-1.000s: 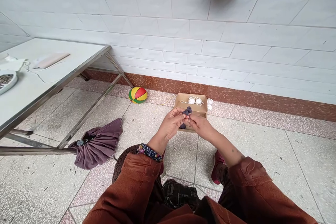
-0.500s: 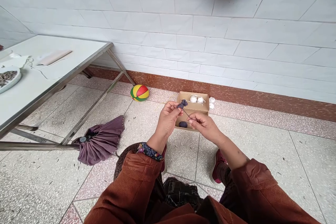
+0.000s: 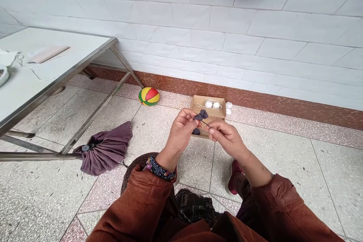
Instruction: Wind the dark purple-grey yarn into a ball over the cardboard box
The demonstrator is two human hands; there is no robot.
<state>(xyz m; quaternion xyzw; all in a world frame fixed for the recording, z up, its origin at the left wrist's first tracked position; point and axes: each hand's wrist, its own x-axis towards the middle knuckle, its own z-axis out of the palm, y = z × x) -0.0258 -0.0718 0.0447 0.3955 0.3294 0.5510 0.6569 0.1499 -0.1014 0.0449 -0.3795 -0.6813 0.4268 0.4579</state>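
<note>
Between thumb and fingers, my left hand (image 3: 183, 127) pinches a small bundle of dark purple-grey yarn (image 3: 202, 114), looped at its top. A single strand runs from it to my right hand (image 3: 227, 136), whose thumb and forefinger are closed on that strand. Below the hands stands a cardboard box (image 3: 196, 100) in two parts. Its far part holds white yarn balls (image 3: 209, 103) with loose ends. In the near part lies a dark yarn ball (image 3: 196, 131), partly covered by my left hand.
More white balls (image 3: 228, 107) sit right of the box by the wall. A striped ball (image 3: 149, 96) rests on the floor. A folded purple umbrella (image 3: 106, 149) lies beside a metal-framed table (image 3: 93, 51), which carries cord and a folded pinkish item (image 3: 51, 53).
Both hands have shifted slightly right, the bundle turning so its loops show more. The dark yarn ball is now more covered by my left hand. The view has tilted down a little.
</note>
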